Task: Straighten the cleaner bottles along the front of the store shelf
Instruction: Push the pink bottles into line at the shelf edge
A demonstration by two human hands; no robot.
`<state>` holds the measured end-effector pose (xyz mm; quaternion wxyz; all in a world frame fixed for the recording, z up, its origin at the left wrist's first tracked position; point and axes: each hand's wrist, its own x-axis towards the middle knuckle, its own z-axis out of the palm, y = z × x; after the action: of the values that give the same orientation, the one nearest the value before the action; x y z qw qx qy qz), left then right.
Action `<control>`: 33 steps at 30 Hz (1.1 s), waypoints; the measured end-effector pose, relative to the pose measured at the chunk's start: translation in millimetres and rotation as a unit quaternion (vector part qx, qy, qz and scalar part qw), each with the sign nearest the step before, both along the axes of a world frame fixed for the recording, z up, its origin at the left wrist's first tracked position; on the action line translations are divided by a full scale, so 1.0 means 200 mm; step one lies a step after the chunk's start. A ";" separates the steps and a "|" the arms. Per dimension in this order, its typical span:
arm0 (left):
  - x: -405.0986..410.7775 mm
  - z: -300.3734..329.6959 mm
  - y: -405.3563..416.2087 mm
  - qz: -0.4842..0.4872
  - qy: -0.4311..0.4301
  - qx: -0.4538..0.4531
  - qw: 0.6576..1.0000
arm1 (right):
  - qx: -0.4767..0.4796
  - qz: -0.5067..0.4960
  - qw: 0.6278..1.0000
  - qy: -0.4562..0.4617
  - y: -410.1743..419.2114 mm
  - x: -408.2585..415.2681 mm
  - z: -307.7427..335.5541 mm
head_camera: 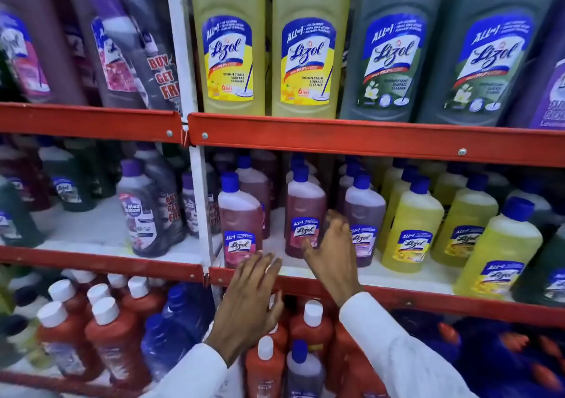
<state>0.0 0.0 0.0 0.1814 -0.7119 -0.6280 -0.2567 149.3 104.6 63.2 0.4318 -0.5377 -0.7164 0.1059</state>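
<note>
On the middle shelf [397, 278] stand small Lizol cleaner bottles with blue caps. A pink bottle [240, 211] is at the front left, a second pink bottle [304, 208] sits a little further back, and a purple bottle [365, 214] is to its right. Several yellow bottles [411, 223] follow on the right. My left hand [249, 303] hovers open just below and in front of the front pink bottle, fingers spread. My right hand [331, 251] is open between the second pink bottle and the purple one, fingers against them, gripping nothing.
The red shelf lip [367, 136] above carries large yellow [232, 43] and dark green Lizol jugs [391, 46]. A white upright post [198, 183] divides the bays. Red bottles with white caps [104, 330] fill the shelf below. The left bay holds mixed dark bottles [146, 211].
</note>
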 end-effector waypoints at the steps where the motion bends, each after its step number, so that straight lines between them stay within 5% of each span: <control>1: -0.01 -0.02 0.01 -0.005 0.007 -0.006 1.000 | -0.018 -0.013 1.000 0.012 0.02 -0.04 -0.03; 14: -0.07 -0.12 0.01 -0.043 -0.052 -0.056 0.996 | -0.081 -0.090 0.980 0.156 0.09 -0.26 -0.08; 33: -0.03 -0.15 0.04 -0.025 -0.103 -0.023 0.994 | -0.100 -0.106 0.987 0.065 -0.12 -0.16 -0.12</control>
<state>-5.9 8.1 -29.5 0.0923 -0.7013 -0.6311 -0.3184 117.1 80.5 40.1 0.4302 -0.6430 -0.6117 0.1652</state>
